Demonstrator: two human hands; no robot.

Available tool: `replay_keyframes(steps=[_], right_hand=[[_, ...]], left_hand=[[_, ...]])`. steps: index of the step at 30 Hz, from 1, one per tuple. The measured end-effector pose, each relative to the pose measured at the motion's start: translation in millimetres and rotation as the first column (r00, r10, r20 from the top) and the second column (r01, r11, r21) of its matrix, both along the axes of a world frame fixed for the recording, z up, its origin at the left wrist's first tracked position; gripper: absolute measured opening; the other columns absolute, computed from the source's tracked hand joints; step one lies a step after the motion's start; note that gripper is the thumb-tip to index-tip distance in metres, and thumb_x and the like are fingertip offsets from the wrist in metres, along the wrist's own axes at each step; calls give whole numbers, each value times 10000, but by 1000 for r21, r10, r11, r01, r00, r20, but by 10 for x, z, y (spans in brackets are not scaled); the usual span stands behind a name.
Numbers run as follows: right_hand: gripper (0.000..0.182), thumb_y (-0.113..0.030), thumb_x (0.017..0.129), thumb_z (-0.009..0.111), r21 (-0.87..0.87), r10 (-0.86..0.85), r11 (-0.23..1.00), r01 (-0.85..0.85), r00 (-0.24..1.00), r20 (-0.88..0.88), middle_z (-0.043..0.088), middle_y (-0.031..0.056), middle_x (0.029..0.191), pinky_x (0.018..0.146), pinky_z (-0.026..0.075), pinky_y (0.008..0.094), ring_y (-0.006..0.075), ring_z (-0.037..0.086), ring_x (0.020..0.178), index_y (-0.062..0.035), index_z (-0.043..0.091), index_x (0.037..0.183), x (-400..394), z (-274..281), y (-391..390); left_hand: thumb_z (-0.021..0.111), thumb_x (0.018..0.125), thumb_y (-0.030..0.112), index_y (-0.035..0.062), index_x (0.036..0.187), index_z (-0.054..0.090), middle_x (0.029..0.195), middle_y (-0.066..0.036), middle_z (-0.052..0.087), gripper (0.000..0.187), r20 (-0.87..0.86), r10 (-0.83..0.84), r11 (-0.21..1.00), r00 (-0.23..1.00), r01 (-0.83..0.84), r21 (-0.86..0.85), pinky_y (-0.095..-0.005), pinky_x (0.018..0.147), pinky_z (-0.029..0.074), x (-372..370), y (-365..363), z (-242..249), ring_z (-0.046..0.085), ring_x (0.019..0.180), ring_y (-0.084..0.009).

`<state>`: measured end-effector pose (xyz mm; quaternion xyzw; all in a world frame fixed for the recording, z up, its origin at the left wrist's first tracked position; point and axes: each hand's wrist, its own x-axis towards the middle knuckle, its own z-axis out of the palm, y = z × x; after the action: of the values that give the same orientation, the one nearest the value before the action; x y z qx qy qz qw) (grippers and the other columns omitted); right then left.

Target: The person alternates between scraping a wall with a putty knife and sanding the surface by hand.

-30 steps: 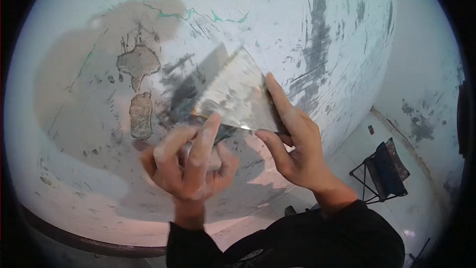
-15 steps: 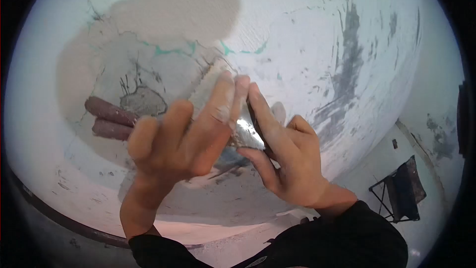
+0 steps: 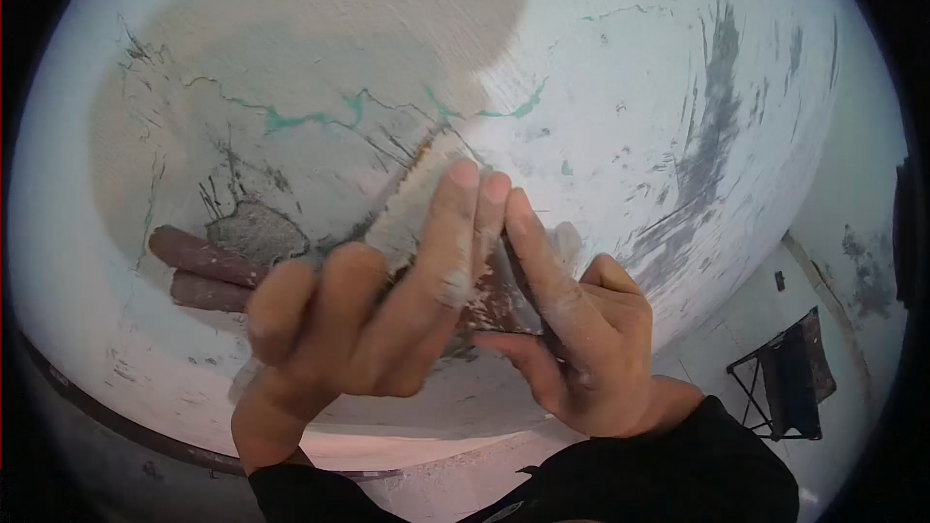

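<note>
My left hand (image 3: pixel 373 315) lies over a metal scraper (image 3: pixel 417 196), with two fingers stretched along its pale, putty-smeared blade and the others curled. Two reddish-brown handle-like bars (image 3: pixel 208 268) jut out on the left from behind this hand; how they join the blade is hidden. My right hand (image 3: pixel 591 349) grips the right side of the scraper, its forefinger along the edge and its thumb below. Between the hands, the lower part of the blade looks dark and spattered. The blade's upper corner is at the cracked wall (image 3: pixel 620 87); exact contact cannot be made out.
Green-tinged cracks (image 3: pixel 310 119) run across the wall above the hands. A rough grey patch (image 3: pixel 257 232) lies to the left. Dark smears (image 3: pixel 717 87) mark the right side. A folding stool (image 3: pixel 790 383) stands on the floor at lower right.
Both hands and the scraper sit slightly lower in view, and the wall marks have shifted too. The bright glint on the blade's lower part is gone. Both hands keep their hold.
</note>
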<state>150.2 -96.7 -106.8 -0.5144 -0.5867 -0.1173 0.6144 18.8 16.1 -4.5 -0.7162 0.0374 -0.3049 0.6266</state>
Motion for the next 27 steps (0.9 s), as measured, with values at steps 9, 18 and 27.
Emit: replay_keyframes(steps=[9,18,27], right_hand=[[854,-263,711,818,-8,52,999,-52,999,10,624,215,1292,615,372,259,161,518,570,96,463,1399,73,-29,8],[837,-174,726,833,78,73,994,-72,997,-13,688,214,1098,631,381,275,189,529,568,82,441,1420,72,-5,109],[835,-157,758,818,4,102,995,-102,993,-67,636,242,1240,663,428,264,173,535,600,47,408,1457,39,93,147]], left_hand=[[617,950,247,225,1134,744,1215,126,685,225,-48,56,988,997,-48,149,-241,724,287,1,-71,-7,404,617,-40],[601,961,270,215,1153,734,1227,101,681,240,-71,58,994,996,-51,94,-251,732,310,-36,-7,-11,429,628,-42],[634,920,255,240,1145,737,1233,109,675,248,108,-66,997,992,69,-27,-212,743,324,71,88,-15,470,649,-24]])
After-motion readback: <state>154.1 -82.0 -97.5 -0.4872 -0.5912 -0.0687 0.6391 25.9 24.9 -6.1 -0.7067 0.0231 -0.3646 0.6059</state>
